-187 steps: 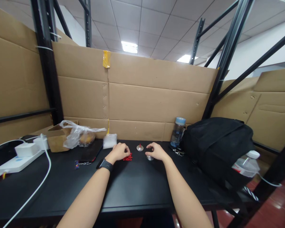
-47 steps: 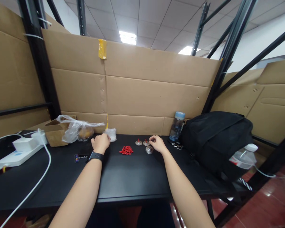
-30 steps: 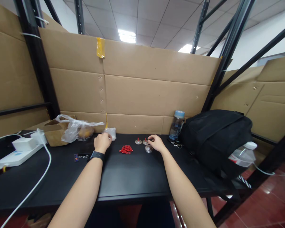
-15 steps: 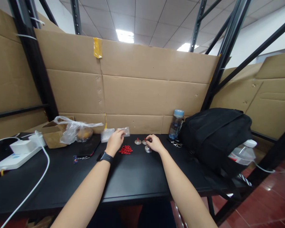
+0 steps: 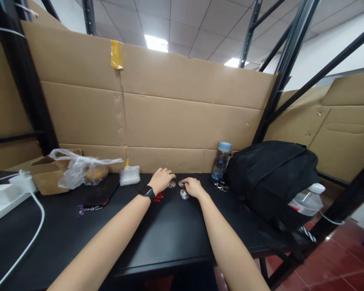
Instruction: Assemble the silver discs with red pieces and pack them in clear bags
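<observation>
My left hand (image 5: 162, 180) reaches over the black tabletop, fingers extended right toward a clear suction cup (image 5: 171, 184). Its fingers look apart, and nothing shows in them. Partly under this hand lies a pile of small red hooks (image 5: 158, 197). My right hand (image 5: 193, 187) is closed, its thumb and fingertips at a second suction cup (image 5: 181, 184) with a red piece on top; the exact contact is partly hidden. Just in front of those fingertips sits a shiny clear suction cup (image 5: 184, 195), perhaps several stacked.
A stack of clear plastic bags (image 5: 130, 176) lies left of my hands, near a dark tablet-like object (image 5: 101, 194) and a tied bag (image 5: 87, 171). At right stand a water bottle (image 5: 221, 161) and a black backpack (image 5: 273, 178). Cardboard (image 5: 166, 121) walls the back.
My left hand has moved right, from the small clear bag to the suction cups, and now partly covers the red pile. That small bag is no longer visible. The view has shifted slightly.
</observation>
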Demonstrator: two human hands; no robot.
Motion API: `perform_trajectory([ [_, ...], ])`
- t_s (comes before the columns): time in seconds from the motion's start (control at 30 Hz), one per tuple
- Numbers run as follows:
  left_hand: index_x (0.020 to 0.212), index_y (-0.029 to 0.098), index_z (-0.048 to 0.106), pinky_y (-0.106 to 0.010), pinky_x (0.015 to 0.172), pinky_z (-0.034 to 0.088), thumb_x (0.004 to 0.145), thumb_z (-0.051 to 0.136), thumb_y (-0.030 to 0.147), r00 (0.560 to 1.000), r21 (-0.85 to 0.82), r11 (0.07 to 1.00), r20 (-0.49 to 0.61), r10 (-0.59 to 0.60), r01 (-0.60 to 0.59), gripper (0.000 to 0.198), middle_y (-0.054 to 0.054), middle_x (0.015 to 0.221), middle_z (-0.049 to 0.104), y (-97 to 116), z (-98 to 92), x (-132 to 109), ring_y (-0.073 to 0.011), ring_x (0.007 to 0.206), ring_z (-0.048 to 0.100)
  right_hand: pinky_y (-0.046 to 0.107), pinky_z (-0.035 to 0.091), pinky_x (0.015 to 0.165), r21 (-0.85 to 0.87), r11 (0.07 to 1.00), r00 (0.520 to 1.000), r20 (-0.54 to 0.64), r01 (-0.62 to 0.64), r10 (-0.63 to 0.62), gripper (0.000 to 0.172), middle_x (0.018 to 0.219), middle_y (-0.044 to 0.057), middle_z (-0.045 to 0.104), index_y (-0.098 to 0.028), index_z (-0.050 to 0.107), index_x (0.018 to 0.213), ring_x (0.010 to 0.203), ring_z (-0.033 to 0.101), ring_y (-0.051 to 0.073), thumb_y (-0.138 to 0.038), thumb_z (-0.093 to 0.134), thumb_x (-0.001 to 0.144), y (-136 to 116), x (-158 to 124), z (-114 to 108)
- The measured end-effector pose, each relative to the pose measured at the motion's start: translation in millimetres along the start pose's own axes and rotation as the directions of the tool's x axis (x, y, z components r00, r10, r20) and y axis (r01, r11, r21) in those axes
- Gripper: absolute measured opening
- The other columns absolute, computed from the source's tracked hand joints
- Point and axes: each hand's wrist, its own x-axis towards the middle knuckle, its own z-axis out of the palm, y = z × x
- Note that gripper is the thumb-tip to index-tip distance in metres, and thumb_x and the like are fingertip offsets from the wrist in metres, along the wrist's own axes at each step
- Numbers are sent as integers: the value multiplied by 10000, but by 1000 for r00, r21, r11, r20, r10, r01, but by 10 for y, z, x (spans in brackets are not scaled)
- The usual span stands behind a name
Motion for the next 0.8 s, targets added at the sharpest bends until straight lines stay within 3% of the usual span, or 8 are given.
perform_trajectory([
  [0.1,878,225,744,-405,907,348,878,604,78,986,43,987,81,148,-152,203,-94,935,723,69,40,113,-271,1011,583,410,384,1036,15,1000,1000,22,-1,1,547,1458,-25,548,-364,653,1296,1338,481,240,-80,419,891,9,4,-8],
  [0.23,745,182,725,-430,909,326,885,603,86,986,62,986,78,149,-154,208,-120,811,722,85,113,188,-267,921,594,422,367,1018,2,1000,999,53,-3,3,570,1412,-7,588,-350,660,1281,1318,484,243,-47,412,866,31,24,4],
  [0.4,816,177,716,-423,895,320,911,604,139,990,89,987,51,133,-137,151,-129,846,724,79,187,179,-276,945,582,443,371,983,-31,997,997,12,-70,70,602,1389,58,590,-344,519,1430,1281,497,275,-73,423,901,67,43,36],
  [0.5,943,191,690,-415,881,326,937,591,185,993,104,987,16,120,-121,100,-120,884,715,138,199,145,-276,956,571,460,370,977,-48,996,997,7,-71,72,436,1316,63,632,-332,650,1289,1237,526,282,-158,419,962,73,42,21],
  [0.63,982,204,630,-411,869,341,956,542,169,991,82,992,-95,98,-91,98,-98,904,675,242,91,110,-267,936,561,432,395,975,-28,1000,1000,-10,-8,7,321,1231,45,673,-324,722,1156,1197,567,266,-226,486,962,84,42,-40],
  [0.8,1017,221,586,-357,821,392,927,456,50,981,-119,993,-193,4,-27,233,-65,949,628,220,-189,38,-229,896,564,250,450,932,90,988,990,45,127,-132,444,1161,51,717,-242,763,1111,1078,648,182,-19,478,854,138,74,-72],
])
